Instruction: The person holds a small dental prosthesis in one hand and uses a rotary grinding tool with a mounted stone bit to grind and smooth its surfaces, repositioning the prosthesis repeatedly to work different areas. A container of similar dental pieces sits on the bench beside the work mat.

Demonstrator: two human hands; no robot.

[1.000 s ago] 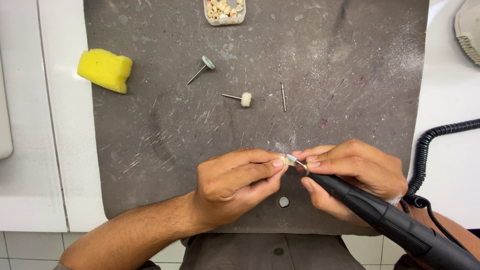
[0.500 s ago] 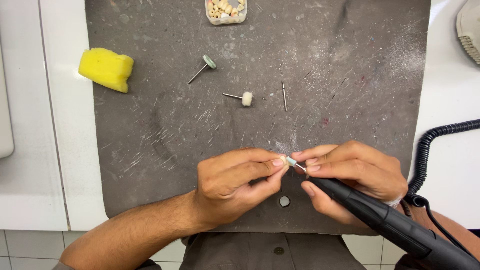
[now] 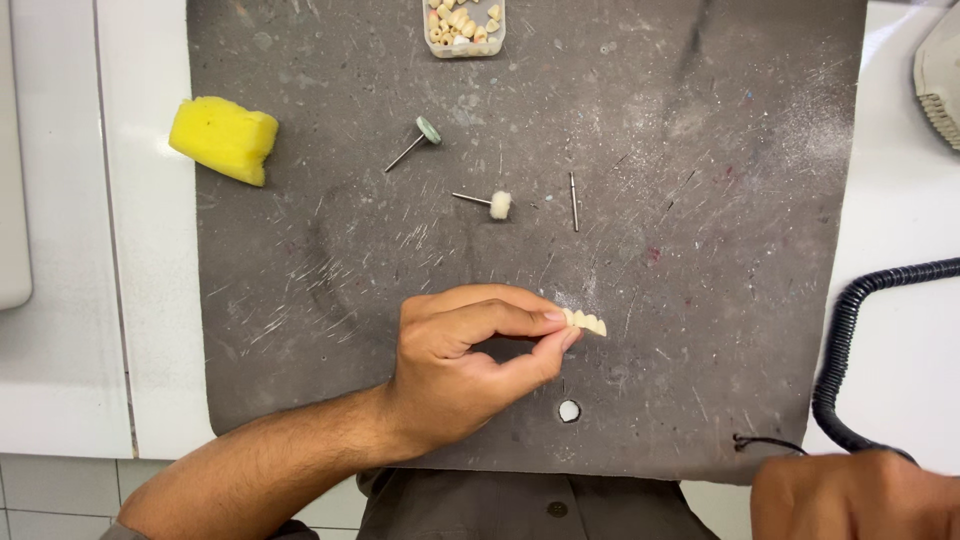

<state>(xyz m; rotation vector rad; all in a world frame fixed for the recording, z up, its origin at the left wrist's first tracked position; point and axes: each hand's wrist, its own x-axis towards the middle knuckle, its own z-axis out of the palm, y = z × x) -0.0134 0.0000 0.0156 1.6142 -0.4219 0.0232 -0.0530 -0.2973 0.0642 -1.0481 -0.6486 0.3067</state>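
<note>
Across the worktop lies a grey mat. My left hand hovers over its near edge, grip pinched narrow on a small row of teeth. I'd say hold it steady by one end, fingertips clear of the free end. My right hand is cut off at the frame's corner; I cannot tell its grip, beside a black coiled cord.

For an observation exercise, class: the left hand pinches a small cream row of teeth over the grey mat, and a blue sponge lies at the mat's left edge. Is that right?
Not quite. The head view shows the sponge is yellow, not blue. The rest stands: the left hand pinches the cream row of teeth over the grey mat, and the sponge lies at the mat's left edge.
</note>
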